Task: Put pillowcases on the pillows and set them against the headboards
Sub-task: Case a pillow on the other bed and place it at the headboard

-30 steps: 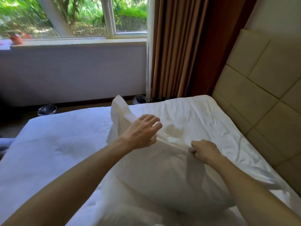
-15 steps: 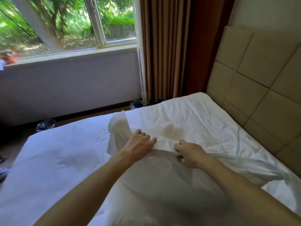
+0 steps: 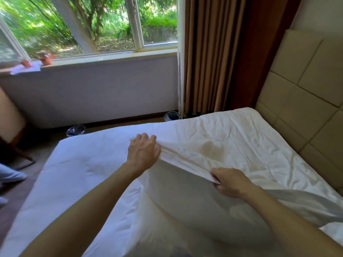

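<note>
White cotton pillowcase [image 3: 185, 204], stuffed full, stands on end directly before me. Left hand [image 3: 143, 152] and right hand [image 3: 229, 182], well apart, each clutch its upper hem. Long axis left-right, hem uppermost. Step, I judge: casing nearly done. Next: shake corners full, cross the white-sheeted bed [image 3: 83, 164], prop against the beige padded headboard [image 3: 306, 99].

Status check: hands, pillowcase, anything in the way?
Left hand and right hand both gripping the pillowcase top edge. Pillowcase on the bed, not yet at the headboard. Only rumpled sheet between.
</note>
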`<state>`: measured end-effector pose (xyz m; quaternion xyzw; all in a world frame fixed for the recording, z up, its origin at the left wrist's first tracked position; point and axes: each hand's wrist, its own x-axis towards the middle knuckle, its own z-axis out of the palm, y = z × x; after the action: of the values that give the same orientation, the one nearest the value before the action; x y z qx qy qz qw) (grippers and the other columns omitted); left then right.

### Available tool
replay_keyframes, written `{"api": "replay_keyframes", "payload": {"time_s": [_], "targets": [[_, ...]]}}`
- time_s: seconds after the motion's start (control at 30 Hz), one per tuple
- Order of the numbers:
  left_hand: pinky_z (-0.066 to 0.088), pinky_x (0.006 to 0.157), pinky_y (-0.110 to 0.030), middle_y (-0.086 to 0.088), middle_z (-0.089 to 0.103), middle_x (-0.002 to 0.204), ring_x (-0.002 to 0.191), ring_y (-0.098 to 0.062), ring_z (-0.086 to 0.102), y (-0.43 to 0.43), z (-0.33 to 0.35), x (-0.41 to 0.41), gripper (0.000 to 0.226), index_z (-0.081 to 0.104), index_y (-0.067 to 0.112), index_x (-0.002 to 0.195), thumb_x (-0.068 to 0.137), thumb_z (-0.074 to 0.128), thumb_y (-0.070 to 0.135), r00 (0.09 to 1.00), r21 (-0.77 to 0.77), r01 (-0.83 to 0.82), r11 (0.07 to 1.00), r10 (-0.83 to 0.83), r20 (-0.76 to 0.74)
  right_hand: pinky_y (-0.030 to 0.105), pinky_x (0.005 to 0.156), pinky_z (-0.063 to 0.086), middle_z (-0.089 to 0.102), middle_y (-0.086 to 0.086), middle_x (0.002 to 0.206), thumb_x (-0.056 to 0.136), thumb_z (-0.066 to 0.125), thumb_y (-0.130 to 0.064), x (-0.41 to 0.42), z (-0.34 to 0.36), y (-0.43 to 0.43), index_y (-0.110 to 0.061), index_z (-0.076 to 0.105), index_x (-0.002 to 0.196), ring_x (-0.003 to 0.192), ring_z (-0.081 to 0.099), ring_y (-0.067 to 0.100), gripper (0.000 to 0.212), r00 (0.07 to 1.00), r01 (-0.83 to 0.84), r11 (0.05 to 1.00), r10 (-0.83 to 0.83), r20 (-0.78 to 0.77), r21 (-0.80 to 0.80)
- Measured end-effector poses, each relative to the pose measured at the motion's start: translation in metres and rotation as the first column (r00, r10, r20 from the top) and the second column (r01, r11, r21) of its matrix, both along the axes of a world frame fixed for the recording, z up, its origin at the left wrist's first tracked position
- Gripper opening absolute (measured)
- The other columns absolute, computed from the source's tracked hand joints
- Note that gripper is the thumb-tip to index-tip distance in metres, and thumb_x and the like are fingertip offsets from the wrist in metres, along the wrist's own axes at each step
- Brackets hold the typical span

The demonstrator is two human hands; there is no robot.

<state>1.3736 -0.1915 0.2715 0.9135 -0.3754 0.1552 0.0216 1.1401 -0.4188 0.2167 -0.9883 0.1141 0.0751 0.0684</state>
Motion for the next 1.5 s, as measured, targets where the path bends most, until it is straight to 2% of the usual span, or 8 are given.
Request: {"api": "replay_keyframes", "payload": {"time_s": [0.27,0.53,0.73,0.97,1.17,1.27,1.37,1.5], "targets": [[0.046,0.078,-0.043,-0.013,0.062,0.118,0.103,-0.037,0.06,0.016,-0.012,0.001,0.073,0.033,0.017,0.137,0.09,0.02,0.072,0.714,-0.061,-0.356,0.933,0.229,-0.662,0.033,0.063,0.039,0.059,-0.003,0.087,0.086,0.048,-0.038,0.01,0.0,0.006,-0.028,0.04,0.084,0.075,0.054,0.024,0.013,0.999,-0.015,1.0,0.014,-0.051,-0.012],[0.041,0.091,-0.047,-0.011,0.06,0.124,0.112,-0.032,0.053,0.002,0.001,0.0,0.041,0.044,0.022,0.14,0.103,0.029,0.031,0.92,-0.201,-0.261,0.944,0.18,-0.348,0.034,0.064,0.036,0.066,-0.002,0.1,0.089,0.046,-0.039,0.007,-0.002,0.002,-0.027,0.04,0.09,0.09,0.063,0.027,0.013,0.999,0.007,0.999,-0.009,-0.033,-0.047],[0.053,0.093,-0.045,-0.009,0.054,0.131,0.108,-0.027,0.059,0.011,0.007,0.029,0.065,0.04,0.019,0.141,0.089,0.061,0.052,0.485,-0.286,-0.575,0.766,0.038,-0.874,0.033,0.062,0.035,0.067,-0.002,0.1,0.088,0.047,-0.041,0.005,-0.007,0.004,-0.026,0.047,0.093,0.091,0.063,0.026,0.016,0.999,0.053,0.997,-0.052,0.01,-0.058],[0.048,0.071,-0.033,0.001,0.069,0.094,0.084,-0.021,0.061,0.02,0.004,0.032,0.017,0.065,0.023,0.098,0.093,0.057,0.037,0.757,-0.316,-0.502,0.805,0.233,-0.61,0.032,0.061,0.037,0.068,-0.005,0.094,0.085,0.049,-0.041,0.013,-0.01,0.013,-0.028,0.053,0.094,0.088,0.065,0.024,0.016,0.985,0.151,0.987,-0.146,0.09,-0.056],[0.04,0.093,-0.038,-0.01,0.061,0.113,0.105,-0.029,0.053,0.01,-0.002,0.017,0.032,0.057,0.014,0.11,0.08,0.056,0.003,0.994,-0.419,0.055,0.906,-0.089,-0.06,0.032,0.06,0.036,0.068,-0.002,0.093,0.086,0.057,-0.043,0.011,-0.008,0.026,-0.025,0.054,0.094,0.085,0.066,0.027,0.02,0.975,0.199,0.973,-0.184,0.126,-0.12],[0.042,0.099,-0.04,-0.007,0.063,0.116,0.112,-0.026,0.056,-0.025,0.001,-0.02,0.025,0.064,0.014,0.107,0.083,0.058,0.008,0.816,-0.397,0.571,0.719,-0.549,0.179,0.032,0.063,0.037,0.067,0.002,0.098,0.087,0.056,-0.041,0.007,-0.012,0.031,-0.023,0.056,0.103,0.091,0.065,0.029,0.024,0.972,0.226,0.967,-0.216,0.096,-0.115],[0.043,0.1,-0.041,-0.007,0.063,0.121,0.114,-0.027,0.056,-0.07,-0.016,-0.066,0.031,0.062,0.016,0.115,0.088,0.059,0.032,0.693,-0.172,0.713,0.68,-0.72,0.028,0.032,0.061,0.036,0.066,0.002,0.093,0.087,0.051,-0.037,-0.001,-0.015,0.036,-0.024,0.052,0.094,0.083,0.063,0.029,0.015,0.965,0.233,0.971,-0.224,0.133,-0.056],[0.039,0.093,-0.042,-0.013,0.063,0.12,0.112,-0.034,0.056,-0.117,-0.041,-0.094,0.041,0.055,0.016,0.117,0.09,0.049,0.046,0.802,0.249,0.575,0.779,-0.479,-0.357,0.034,0.062,0.036,0.063,0.003,0.095,0.091,0.042,-0.048,-0.024,-0.015,0.018,-0.025,0.044,0.088,0.088,0.062,0.029,0.023,0.979,0.182,0.982,-0.177,0.096,-0.046]]}}
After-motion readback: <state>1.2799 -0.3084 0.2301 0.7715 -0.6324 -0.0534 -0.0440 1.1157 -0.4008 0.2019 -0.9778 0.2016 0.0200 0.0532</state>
